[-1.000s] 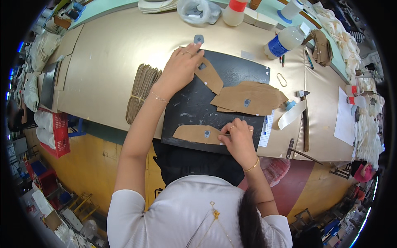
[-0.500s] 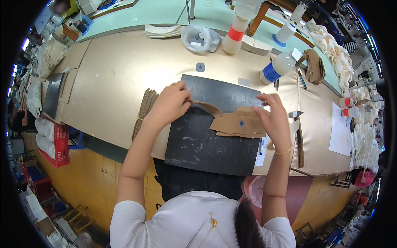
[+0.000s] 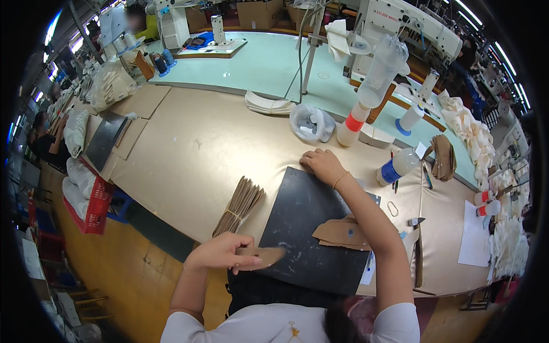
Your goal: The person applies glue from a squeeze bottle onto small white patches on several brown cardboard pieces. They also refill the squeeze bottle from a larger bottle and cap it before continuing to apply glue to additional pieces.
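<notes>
My left hand is closed on a flat brown cut piece, held over the near left edge of the black board. The piece is slightly blurred. My right hand reaches to the board's far edge, fingers bent down onto the tabletop; whatever is under the fingertips is hidden. More brown pieces lie stacked at the board's right, a small dark blue mark on the top one, partly behind my right forearm. A banded bundle of brown strips lies left of the board.
Behind the board stand a plastic bag, a bottle with a red band and a bottle with a blue label. A loose rubber band, a blade and a white sheet lie right. Sewing machines stand beyond.
My left hand has drawn the brown piece toward me, off the stack. My right hand has left the stack and moved far and left to the board's far edge. The view has shifted upward.
</notes>
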### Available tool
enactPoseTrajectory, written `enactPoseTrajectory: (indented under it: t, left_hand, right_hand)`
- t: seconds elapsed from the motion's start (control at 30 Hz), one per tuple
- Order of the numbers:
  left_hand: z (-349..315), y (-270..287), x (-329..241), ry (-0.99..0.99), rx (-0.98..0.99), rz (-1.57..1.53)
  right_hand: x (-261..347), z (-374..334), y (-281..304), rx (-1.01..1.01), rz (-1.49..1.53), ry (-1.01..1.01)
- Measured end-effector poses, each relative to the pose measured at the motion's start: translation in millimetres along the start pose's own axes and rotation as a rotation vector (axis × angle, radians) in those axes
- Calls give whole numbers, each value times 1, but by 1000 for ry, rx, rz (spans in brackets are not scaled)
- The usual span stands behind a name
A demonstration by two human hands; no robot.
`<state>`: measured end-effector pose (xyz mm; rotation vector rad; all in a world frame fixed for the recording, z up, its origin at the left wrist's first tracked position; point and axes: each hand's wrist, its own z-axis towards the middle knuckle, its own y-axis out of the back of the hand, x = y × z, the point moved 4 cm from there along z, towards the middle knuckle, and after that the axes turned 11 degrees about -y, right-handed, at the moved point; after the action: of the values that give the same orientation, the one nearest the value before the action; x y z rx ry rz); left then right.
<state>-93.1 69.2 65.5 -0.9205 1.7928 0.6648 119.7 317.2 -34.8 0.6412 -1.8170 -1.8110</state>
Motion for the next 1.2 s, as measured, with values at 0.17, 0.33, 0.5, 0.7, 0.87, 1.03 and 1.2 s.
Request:
enactPoseTrajectory:
  t: [0.17, 0.33, 0.5, 0.7, 0.87, 1.03, 1.2]
  left_hand:
    - [11, -25, -2, 47, 28, -209]
    - [30, -61, -11, -51, 290, -76]
    - [31, -80, -10, -68, 342, -76]
    - [17, -81, 0, -61, 297, -102]
    - [19, -89, -1, -94, 310, -73]
    - [27, -106, -4, -135, 354, -35]
    - [38, -124, -4, -189, 512, 28]
  right_hand:
    - [-5, -3, 9, -17, 81, -63]
    - [-12, 22, 1, 223, 249, -99]
    - [-33, 53, -20, 346, 252, -80]
    - [-41, 46, -14, 314, 293, -199]
    - [-31, -4, 20, 45, 482, -338]
    - [39, -100, 64, -13, 939, -324]
    - [98, -197, 44, 87, 946, -375]
